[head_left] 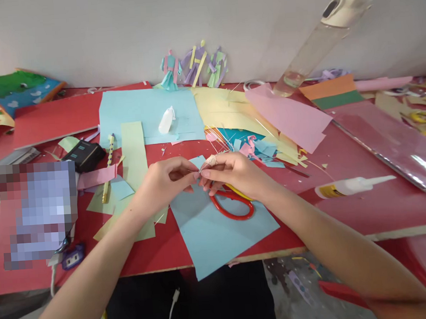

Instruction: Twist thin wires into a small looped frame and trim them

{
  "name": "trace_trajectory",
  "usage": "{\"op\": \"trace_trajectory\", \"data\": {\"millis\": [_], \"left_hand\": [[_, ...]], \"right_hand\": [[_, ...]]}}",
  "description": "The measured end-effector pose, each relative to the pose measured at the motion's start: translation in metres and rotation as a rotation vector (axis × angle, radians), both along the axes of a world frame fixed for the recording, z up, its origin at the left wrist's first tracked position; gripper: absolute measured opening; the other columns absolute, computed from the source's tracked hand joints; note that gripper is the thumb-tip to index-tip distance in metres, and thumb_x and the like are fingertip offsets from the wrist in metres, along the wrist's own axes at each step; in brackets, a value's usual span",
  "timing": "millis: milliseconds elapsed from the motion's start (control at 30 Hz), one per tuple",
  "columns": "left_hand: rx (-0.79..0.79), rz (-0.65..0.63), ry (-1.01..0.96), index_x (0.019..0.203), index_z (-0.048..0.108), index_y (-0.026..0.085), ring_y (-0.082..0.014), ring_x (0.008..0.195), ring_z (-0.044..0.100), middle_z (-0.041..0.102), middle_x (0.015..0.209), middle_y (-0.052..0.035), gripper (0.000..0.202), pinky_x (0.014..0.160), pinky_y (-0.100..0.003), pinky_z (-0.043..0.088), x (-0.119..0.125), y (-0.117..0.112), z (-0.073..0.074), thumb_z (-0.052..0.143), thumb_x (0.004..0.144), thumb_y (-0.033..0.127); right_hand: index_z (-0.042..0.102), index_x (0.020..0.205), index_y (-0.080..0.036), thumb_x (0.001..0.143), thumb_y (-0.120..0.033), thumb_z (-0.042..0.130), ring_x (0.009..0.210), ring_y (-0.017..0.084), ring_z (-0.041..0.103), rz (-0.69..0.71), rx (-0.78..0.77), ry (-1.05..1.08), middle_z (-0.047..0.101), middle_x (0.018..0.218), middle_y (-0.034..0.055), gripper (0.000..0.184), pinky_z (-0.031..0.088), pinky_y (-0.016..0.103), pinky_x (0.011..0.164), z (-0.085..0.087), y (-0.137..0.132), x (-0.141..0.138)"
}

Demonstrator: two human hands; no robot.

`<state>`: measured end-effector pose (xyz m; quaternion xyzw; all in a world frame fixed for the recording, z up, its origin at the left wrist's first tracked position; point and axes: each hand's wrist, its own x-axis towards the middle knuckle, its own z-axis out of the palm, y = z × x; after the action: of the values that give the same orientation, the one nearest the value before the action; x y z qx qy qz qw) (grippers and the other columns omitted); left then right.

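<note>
My left hand and my right hand meet over the middle of the table, fingertips pinched together. Between them is something small and thin, too fine to name. A pale, crumpled-looking bit shows at my right fingers. Under the right hand lie scissors with red and yellow handles, their blades hidden. Both hands are above a blue paper sheet that overhangs the table's front edge. Just beyond the fingers lie thin pale sticks or wires and blue paper scraps.
Three paper figures lean on the wall. A small white bottle lies on light blue paper. On the right are a glue bottle and a tall clear water bottle. A patterned pencil and black box lie left.
</note>
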<state>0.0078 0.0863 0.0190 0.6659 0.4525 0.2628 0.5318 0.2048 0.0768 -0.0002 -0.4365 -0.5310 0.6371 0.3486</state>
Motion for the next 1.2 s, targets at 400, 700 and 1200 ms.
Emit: {"op": "trace_trajectory", "data": {"millis": [400,700,1200], "left_hand": [[0.022,-0.11,0.052,0.078,0.068,0.019,-0.0121,0.055,0.062,0.068,0.073,-0.0014,0.012,0.055,-0.024,0.05,-0.003,-0.001,-0.002,0.062,0.082,0.029],[0.131,-0.156,0.148,0.074,0.067,0.021,-0.0112,0.053,0.059,0.066,0.065,0.0028,0.01,0.056,-0.023,0.047,-0.001,0.0,-0.008,0.06,0.081,0.021],[-0.015,0.065,-0.124,0.091,0.072,0.019,-0.0156,0.073,0.069,0.074,0.082,-0.0044,0.02,0.073,-0.029,0.057,-0.02,0.014,0.004,0.06,0.088,0.035]], "right_hand": [[0.067,0.096,-0.023,0.086,-0.03,0.066,0.083,0.019,0.065,-0.053,0.531,-0.398,0.068,0.097,0.0046,0.012,0.055,0.035,0.073,0.011,-0.01,0.007],[0.068,0.082,-0.023,0.091,-0.022,0.057,0.075,0.021,0.058,0.171,0.857,-0.756,0.068,0.075,0.003,0.014,0.044,0.039,0.074,0.014,-0.01,0.005],[0.068,0.077,-0.02,0.083,-0.038,0.066,0.073,0.017,0.062,-0.005,0.29,-0.441,0.067,0.077,0.0028,0.019,0.048,0.031,0.066,0.018,0.0,0.024]]}}
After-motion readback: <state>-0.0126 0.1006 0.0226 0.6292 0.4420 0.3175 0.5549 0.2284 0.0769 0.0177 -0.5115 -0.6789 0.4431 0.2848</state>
